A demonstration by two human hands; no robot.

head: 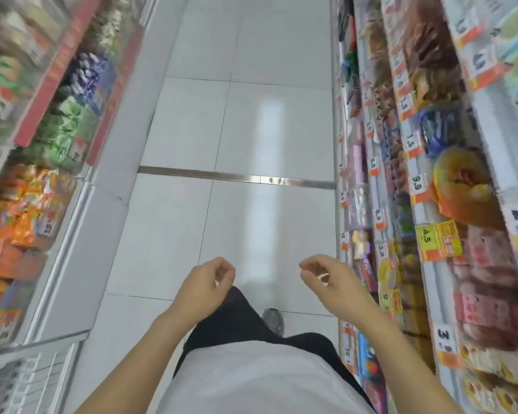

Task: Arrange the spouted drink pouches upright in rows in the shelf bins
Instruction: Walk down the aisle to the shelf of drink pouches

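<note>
I look down a shop aisle, and the picture is blurred by motion. My left hand [205,282] and my right hand [326,277] hang in front of my waist over the white floor, fingers loosely curled, holding nothing. On the left shelves, bins hold packed goods: purple packs [87,73], green packs [63,130] and orange packs [27,204]. The blur hides whether any of these are spouted drink pouches. Both hands are well clear of the shelves.
White floor tiles [237,121] run ahead between the two shelf rows, crossed by a metal strip [237,177]. The right shelving [431,174] carries snacks with orange price tags. My shoe [273,319] shows below my hands.
</note>
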